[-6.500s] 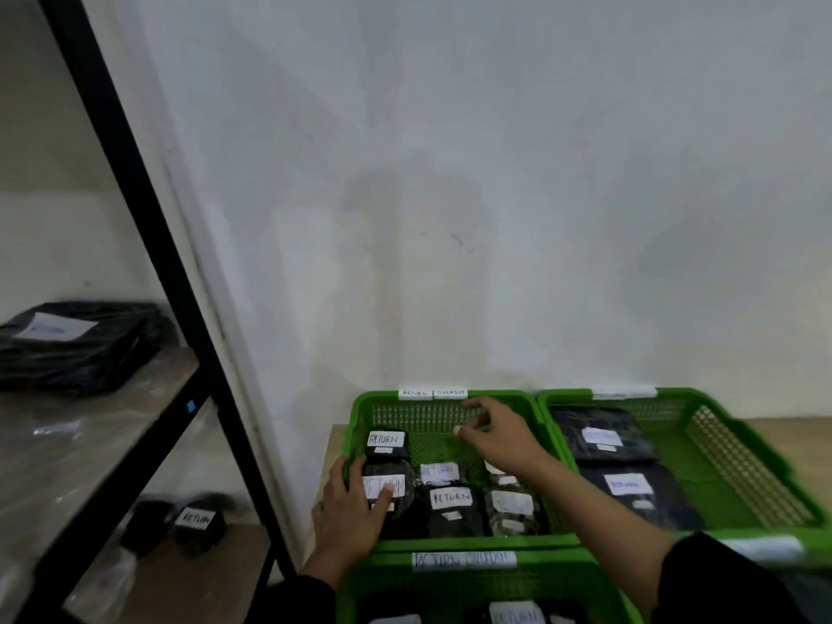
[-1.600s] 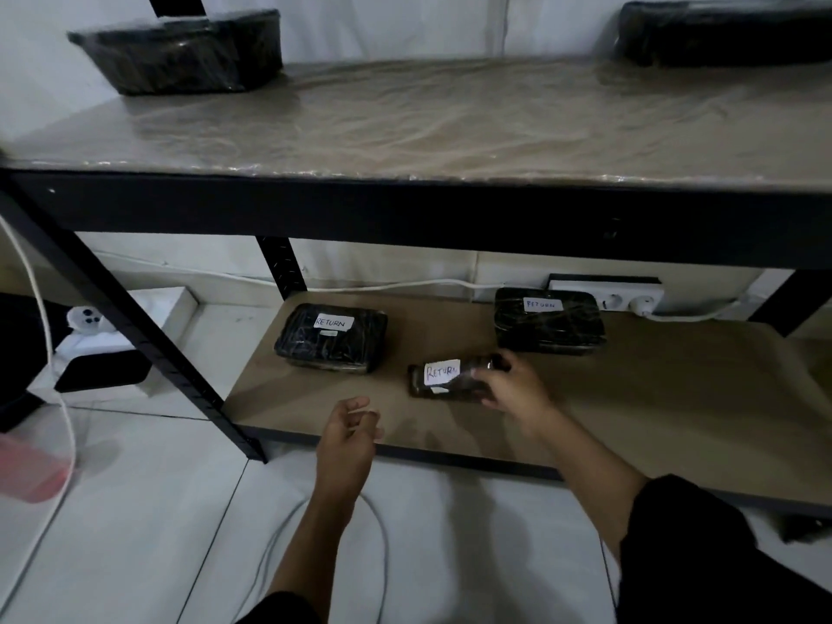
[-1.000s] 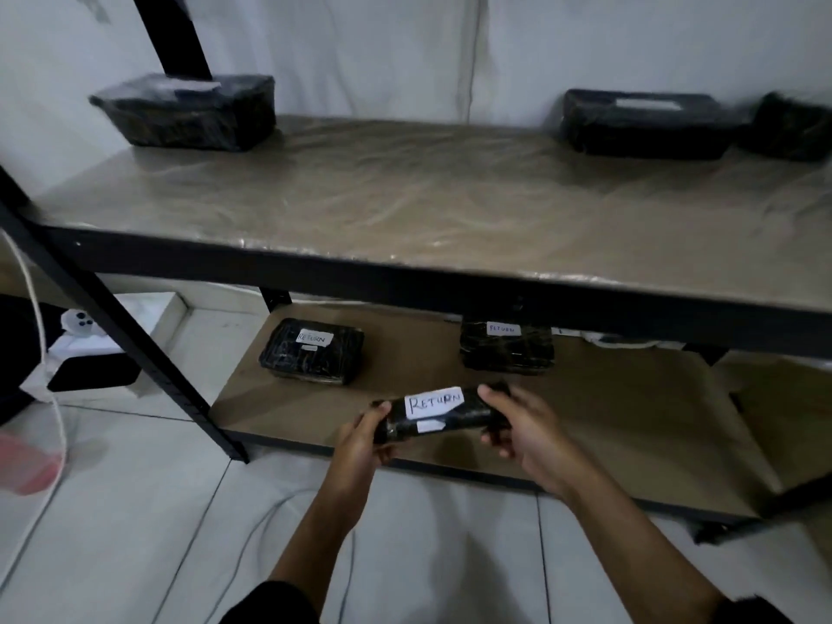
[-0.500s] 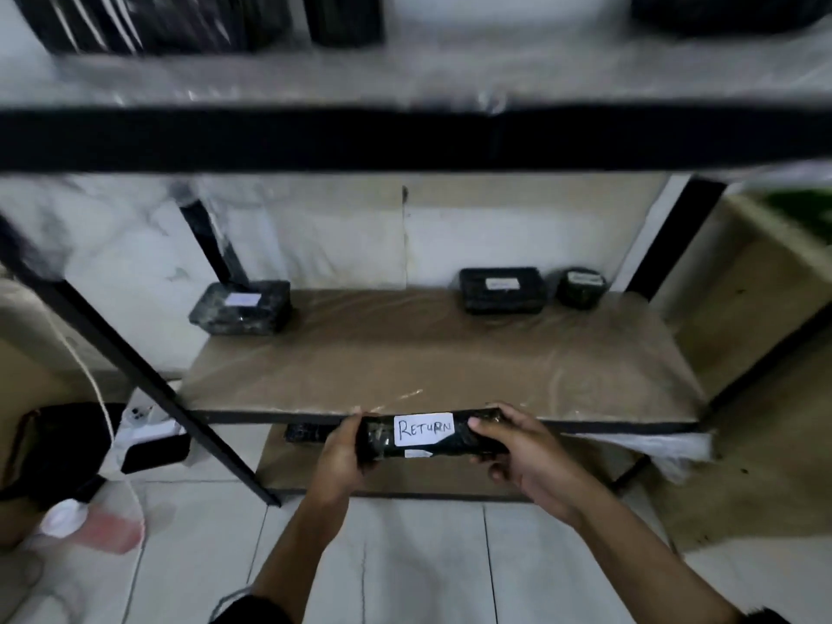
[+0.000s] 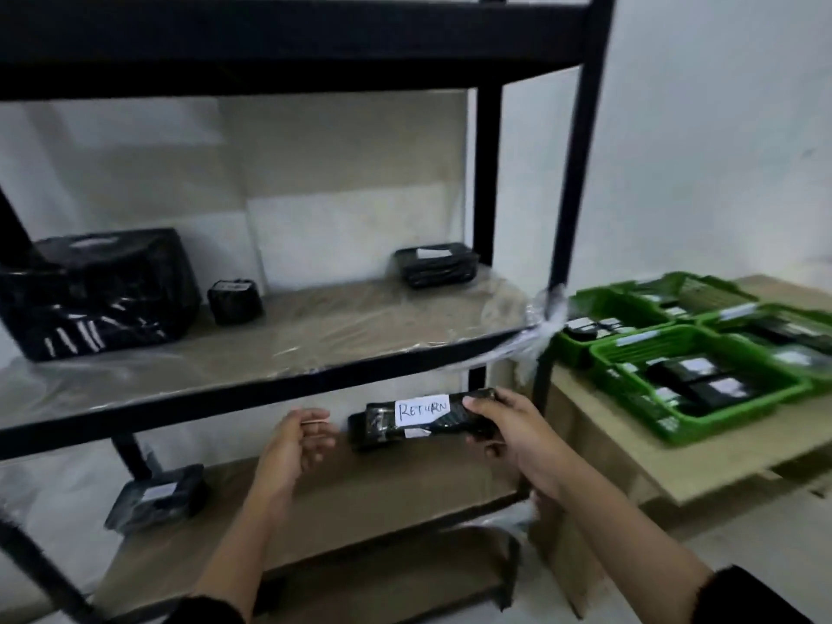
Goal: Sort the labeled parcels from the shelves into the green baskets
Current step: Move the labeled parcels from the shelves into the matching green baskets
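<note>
The black metal shelving unit (image 5: 488, 209) fills the left and middle of the view, and everything else sits around it. Its middle shelf (image 5: 315, 335), wrapped in clear plastic film, carries a large black-wrapped bundle (image 5: 97, 292) at the left end, a small black parcel (image 5: 235, 300) just beside that, and a flat black parcel (image 5: 436, 265) at the back right corner; the wide stretch of board between them and the front edge is bare. Right of the unit's front post stands a wooden tabletop (image 5: 702, 461) with green baskets (image 5: 702, 380) grouped together near its left edge, each holding black parcels with white labels too blurred to read. On the lower shelf (image 5: 360, 502), another black parcel (image 5: 157, 497) lies near the left front edge. In front of the unit, below the middle shelf's front rail, the right hand (image 5: 517, 432) grips one end of a long black parcel (image 5: 418, 418) whose white label reads "RETURN"; it is held in the air, clear of both shelves. The left hand (image 5: 295, 441) hovers just left of that parcel, fingers loosely parted, holding nothing.
</note>
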Demonstrator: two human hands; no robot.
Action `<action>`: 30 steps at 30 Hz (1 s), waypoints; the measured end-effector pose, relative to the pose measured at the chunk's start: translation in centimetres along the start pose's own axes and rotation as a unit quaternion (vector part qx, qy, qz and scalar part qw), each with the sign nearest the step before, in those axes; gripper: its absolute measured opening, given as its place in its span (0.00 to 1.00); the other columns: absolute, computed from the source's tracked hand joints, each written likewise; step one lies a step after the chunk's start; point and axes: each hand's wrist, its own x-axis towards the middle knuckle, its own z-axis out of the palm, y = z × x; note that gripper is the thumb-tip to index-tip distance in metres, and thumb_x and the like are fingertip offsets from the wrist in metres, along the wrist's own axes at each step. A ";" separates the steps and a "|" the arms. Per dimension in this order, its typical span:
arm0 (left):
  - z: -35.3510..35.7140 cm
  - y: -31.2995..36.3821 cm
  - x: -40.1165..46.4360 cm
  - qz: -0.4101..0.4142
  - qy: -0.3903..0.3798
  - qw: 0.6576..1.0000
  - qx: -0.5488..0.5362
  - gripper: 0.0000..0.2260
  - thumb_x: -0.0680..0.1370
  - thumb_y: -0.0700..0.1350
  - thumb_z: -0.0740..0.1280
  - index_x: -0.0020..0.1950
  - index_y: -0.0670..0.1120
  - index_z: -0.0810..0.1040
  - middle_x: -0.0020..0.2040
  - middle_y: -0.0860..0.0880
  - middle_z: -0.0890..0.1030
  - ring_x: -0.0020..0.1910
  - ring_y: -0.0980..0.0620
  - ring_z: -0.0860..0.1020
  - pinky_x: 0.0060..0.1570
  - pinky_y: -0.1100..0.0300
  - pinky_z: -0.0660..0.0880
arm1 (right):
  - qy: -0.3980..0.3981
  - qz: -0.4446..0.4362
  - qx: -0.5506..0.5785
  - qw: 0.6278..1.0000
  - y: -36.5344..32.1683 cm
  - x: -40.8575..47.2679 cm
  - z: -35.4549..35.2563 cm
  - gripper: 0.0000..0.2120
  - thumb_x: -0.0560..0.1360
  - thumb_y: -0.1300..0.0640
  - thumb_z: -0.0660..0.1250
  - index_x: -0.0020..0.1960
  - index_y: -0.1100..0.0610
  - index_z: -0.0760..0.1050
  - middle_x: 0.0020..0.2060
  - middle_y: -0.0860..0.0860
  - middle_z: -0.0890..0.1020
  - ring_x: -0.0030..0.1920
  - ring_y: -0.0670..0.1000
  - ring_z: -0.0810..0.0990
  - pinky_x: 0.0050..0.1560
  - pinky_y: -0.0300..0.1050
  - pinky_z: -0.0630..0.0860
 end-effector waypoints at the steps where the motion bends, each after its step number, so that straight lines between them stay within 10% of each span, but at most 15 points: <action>1: 1.7 0.5 -0.7 0.002 -0.004 1.000 -0.007 0.17 0.83 0.47 0.50 0.48 0.43 0.76 0.41 0.44 0.81 0.38 0.49 0.77 0.38 0.58 0.69 | 0.009 -0.011 0.010 1.000 -0.6 -1.3 -1.8 0.03 0.76 0.56 0.67 0.48 0.55 0.77 0.41 0.52 0.84 0.30 0.49 0.80 0.25 0.37 0.65; 10: 21.1 0.0 -8.5 -0.015 -0.082 0.996 -0.023 0.15 0.81 0.45 0.52 0.44 0.45 0.77 0.38 0.47 0.81 0.36 0.50 0.76 0.36 0.61 0.68 | 0.109 -0.024 0.003 0.994 -0.7 -10.4 -20.8 0.02 0.74 0.56 0.69 0.44 0.54 0.76 0.39 0.53 0.82 0.32 0.51 0.79 0.31 0.41 0.67; 18: 33.6 0.0 -10.9 -0.021 -0.156 0.987 0.001 0.15 0.82 0.47 0.54 0.44 0.45 0.77 0.32 0.50 0.82 0.29 0.55 0.78 0.29 0.64 0.69 | 0.197 -0.007 0.016 0.980 -0.1 -14.2 -34.2 0.21 0.73 0.53 0.71 0.63 0.56 0.71 0.51 0.54 0.82 0.42 0.51 0.83 0.36 0.43 0.72; 24: 42.2 -0.5 -10.1 -0.022 -0.208 0.978 0.017 0.14 0.82 0.47 0.54 0.44 0.45 0.76 0.32 0.49 0.82 0.24 0.59 0.78 0.23 0.69 0.68 | 0.233 -0.008 0.028 0.972 1.7 -14.4 -40.8 0.02 0.73 0.60 0.68 0.45 0.57 0.76 0.36 0.53 0.81 0.32 0.49 0.77 0.28 0.40 0.68; 30: 50.2 -2.1 -7.0 -0.018 -0.221 0.974 0.039 0.14 0.82 0.46 0.55 0.44 0.46 0.77 0.33 0.51 0.82 0.26 0.60 0.78 0.28 0.65 0.67 | 0.233 -0.006 0.013 0.972 1.9 -9.9 -47.9 0.05 0.73 0.62 0.68 0.42 0.56 0.73 0.36 0.52 0.81 0.32 0.48 0.77 0.30 0.40 0.69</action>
